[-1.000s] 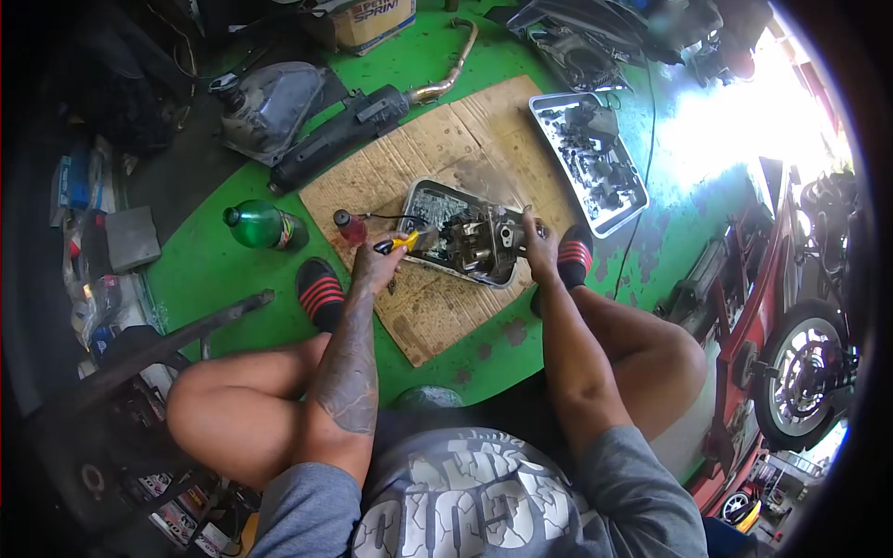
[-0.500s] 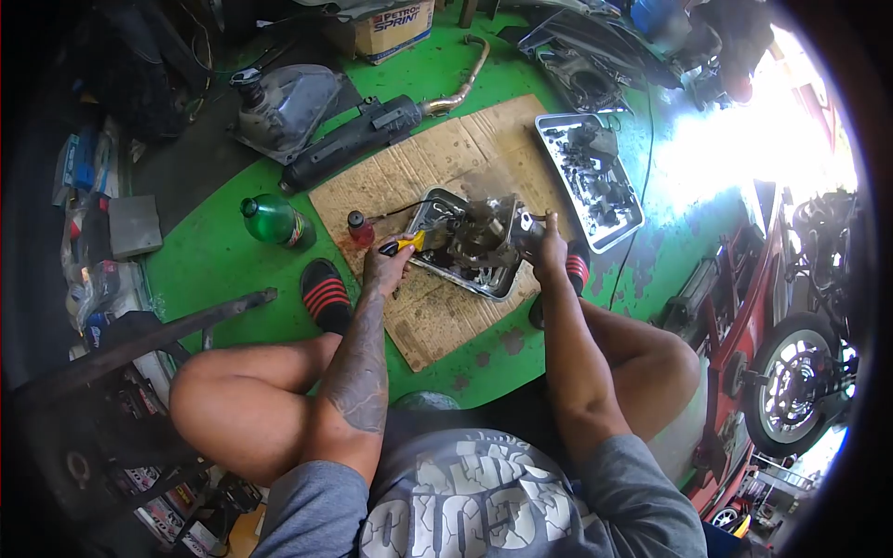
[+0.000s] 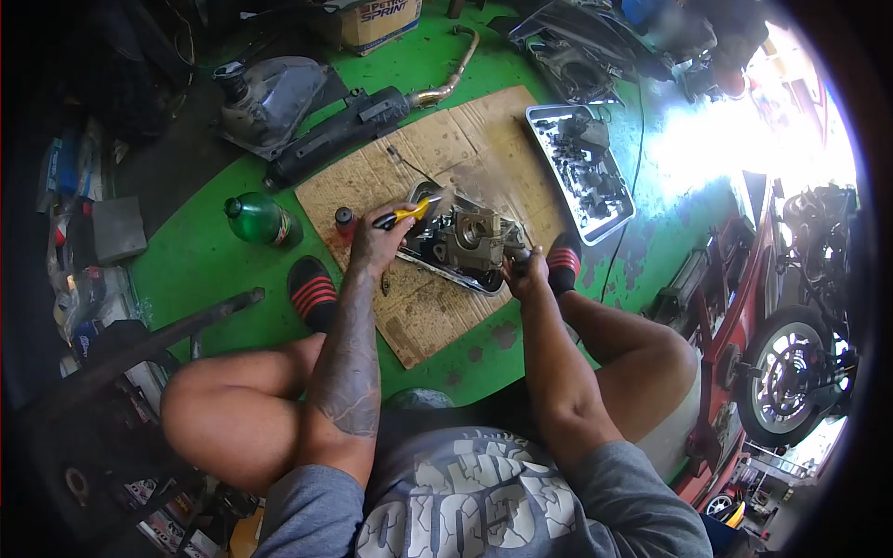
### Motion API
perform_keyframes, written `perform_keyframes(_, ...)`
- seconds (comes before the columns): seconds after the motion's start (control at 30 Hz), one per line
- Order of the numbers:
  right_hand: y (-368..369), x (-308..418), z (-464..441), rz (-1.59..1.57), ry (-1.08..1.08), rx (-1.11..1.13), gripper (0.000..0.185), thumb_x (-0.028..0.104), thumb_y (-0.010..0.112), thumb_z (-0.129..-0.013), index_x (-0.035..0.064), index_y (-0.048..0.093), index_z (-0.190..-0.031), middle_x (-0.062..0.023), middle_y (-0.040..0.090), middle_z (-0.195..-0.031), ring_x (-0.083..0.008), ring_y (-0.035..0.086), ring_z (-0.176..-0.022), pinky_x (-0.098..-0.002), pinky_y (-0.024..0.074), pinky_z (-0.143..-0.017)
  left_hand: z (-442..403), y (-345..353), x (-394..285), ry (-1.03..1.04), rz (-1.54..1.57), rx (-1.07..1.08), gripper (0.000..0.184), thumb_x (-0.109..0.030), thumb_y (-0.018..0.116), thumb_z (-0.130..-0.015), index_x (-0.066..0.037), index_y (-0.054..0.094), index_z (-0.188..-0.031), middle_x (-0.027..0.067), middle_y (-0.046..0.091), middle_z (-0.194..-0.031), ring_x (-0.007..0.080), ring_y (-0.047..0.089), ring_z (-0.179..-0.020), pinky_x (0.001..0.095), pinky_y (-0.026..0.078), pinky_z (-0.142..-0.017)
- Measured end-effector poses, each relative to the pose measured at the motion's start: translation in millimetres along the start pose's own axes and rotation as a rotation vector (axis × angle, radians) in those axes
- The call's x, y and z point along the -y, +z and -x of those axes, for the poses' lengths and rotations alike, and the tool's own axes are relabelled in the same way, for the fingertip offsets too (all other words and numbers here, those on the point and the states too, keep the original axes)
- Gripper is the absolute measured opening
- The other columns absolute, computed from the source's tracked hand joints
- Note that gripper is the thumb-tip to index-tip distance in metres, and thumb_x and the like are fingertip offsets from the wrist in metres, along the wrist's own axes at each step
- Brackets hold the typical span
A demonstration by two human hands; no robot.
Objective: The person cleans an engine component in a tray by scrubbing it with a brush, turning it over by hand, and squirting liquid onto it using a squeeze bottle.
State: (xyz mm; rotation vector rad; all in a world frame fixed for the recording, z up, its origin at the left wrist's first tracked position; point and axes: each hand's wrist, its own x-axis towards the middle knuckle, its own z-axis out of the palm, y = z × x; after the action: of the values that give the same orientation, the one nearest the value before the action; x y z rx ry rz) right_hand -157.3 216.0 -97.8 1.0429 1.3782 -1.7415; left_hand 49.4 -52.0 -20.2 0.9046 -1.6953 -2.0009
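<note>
My left hand (image 3: 379, 240) is closed round the yellow and black handle of a brush (image 3: 414, 212), whose bristles point up and to the right. Just right of it, my right hand (image 3: 526, 272) grips the right end of a grey metal engine part (image 3: 474, 240), with a round opening facing up. The part is over a small metal tray (image 3: 450, 277) that stands on flattened cardboard (image 3: 430, 325). Dark liquid lies in the tray, partly hidden by the part. A small red bottle (image 3: 345, 221) stands beside my left hand.
A green bottle (image 3: 259, 219) stands on the green floor at left. Behind the cardboard lies a black exhaust (image 3: 339, 138). A second tray (image 3: 612, 225) with small parts is at upper right. A motorcycle wheel (image 3: 786, 377) is at far right. A person's hand shows at the top right.
The brush has lifted from beside the part and tilted upward. My right hand has moved down, and the engine part has turned so its round opening faces up.
</note>
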Motion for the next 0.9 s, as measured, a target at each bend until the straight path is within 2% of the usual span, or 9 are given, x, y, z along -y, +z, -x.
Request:
perform_keyframes(0.13,1.5,-11.0,0.5,0.08,-0.016,-0.05,0.066,0.062,0.045,-0.101,0.0059,0.05,-0.135,-0.0168,0.064,-0.116,-0.0326,0.07,-0.085,-0.0524,0.056,-0.08,-4.3,24.4,-42.2,0.083,-0.211,0.283,0.019,-0.01,0.074,-0.091,-0.015,0.077,-0.109,-0.0015,0.074,-0.089,0.0046,0.064,-0.069,0.0203,0.051,-0.059)
perform_keyframes(0.23,4.2,-10.5,2.5,0.14,-0.063,-0.066,0.07,0.067,0.043,-0.099,0.0031,0.054,-0.125,-0.0138,0.06,-0.097,-0.0279,0.066,-0.074,-0.0464,0.0581,-0.066,-13.2,45.7,-18.4,0.154,-0.508,0.296,0.019,-0.012,0.076,-0.089,-0.019,0.078,-0.107,-0.0018,0.075,-0.088,0.0062,0.065,-0.072,0.023,0.052,-0.062)
perform_keyframes(0.37,0.0,-11.8,-2.7,0.123,-0.052,-0.093,0.065,0.062,0.044,-0.101,0.0027,0.055,-0.124,-0.013,0.06,-0.093,-0.0266,0.066,-0.071,-0.0461,0.0576,-0.063,-31.7,14.1,-22.7,0.035,-0.671,0.311,0.02,-0.015,0.077,-0.089,-0.019,0.078,-0.109,-0.0007,0.074,-0.089,0.0088,0.066,-0.077,0.0256,0.054,-0.066)
perform_keyframes(0.47,3.8,-13.2,4.0,0.147,-0.095,-0.118,0.06,0.058,0.044,-0.101,0.0028,0.056,-0.122,-0.0126,0.061,-0.091,-0.0259,0.066,-0.071,-0.0452,0.057,-0.061,-21.7,32.0,-32.6,0.176,-0.471,0.343,0.022,-0.013,0.076,-0.089,-0.019,0.078,-0.11,-0.0017,0.074,-0.086,0.0077,0.065,-0.074,0.0254,0.053,-0.065)
perform_keyframes(0.57,0.1,-13.2,-0.1,0.105,-0.056,-0.106,0.057,0.055,0.045,-0.101,0.0032,0.058,-0.12,-0.012,0.062,-0.09,-0.0254,0.067,-0.071,-0.0444,0.0566,-0.06,-12.4,44.7,-16.6,0.109,-0.349,0.342,0.023,-0.01,0.075,-0.089,-0.017,0.078,-0.11,-0.0011,0.074,-0.085,0.0065,0.064,-0.073,0.0244,0.052,-0.064)
perform_keyframes(0.6,-2.6,-11.8,-7.0,0.083,-0.029,-0.078,0.055,0.054,0.046,-0.1,0.0036,0.058,-0.119,-0.0117,0.062,-0.09,-0.0252,0.067,-0.071,-0.0441,0.0565,-0.06,-20.8,31.1,-12.2,0.026,-0.527,0.334,0.023,-0.008,0.074,-0.089,-0.016,0.077,-0.111,-0.0016,0.074,-0.086,0.0054,0.064,-0.074,0.0227,0.052,-0.065)
perform_keyframes(0.7,-4.2,-10.5,-9.1,0.134,-0.044,-0.081,0.053,0.052,0.047,-0.099,0.0044,0.059,-0.117,-0.0108,0.062,-0.09,-0.0246,0.067,-0.071,-0.0435,0.0564,-0.061,-22.7,12.9,-20.3,0.043,-0.552,0.322,0.024,-0.009,0.075,-0.089,-0.015,0.077,-0.112,-0.0026,0.073,-0.086,0.0047,0.063,-0.074,0.0223,0.051,-0.065)
perform_keyframes(0.73,1.1,-8.9,-6.8,0.166,-0.07,-0.087,0.052,0.052,0.047,-0.099,0.0045,0.059,-0.116,-0.0105,0.062,-0.09,-0.0244,0.067,-0.071,-0.0434,0.0564,-0.061,-19.1,21.6,-20.1,0.152,-0.465,0.291,0.023,-0.008,0.074,-0.09,-0.014,0.077,-0.112,-0.0034,0.072,-0.083,0.0043,0.062,-0.072,0.022,0.05,-0.064)
perform_keyframes(0.9,14.0,-6.3,9.0,0.158,-0.118,-0.09,0.05,0.05,0.047,-0.099,0.0038,0.058,-0.114,-0.011,0.062,-0.088,-0.0247,0.067,-0.071,-0.0437,0.0559,-0.061,-18.5,38.2,-16.2,0.042,-0.484,0.364,0.022,-0.008,0.074,-0.09,-0.015,0.078,-0.11,-0.002,0.074,-0.088,0.0052,0.064,-0.075,0.0222,0.051,-0.066)
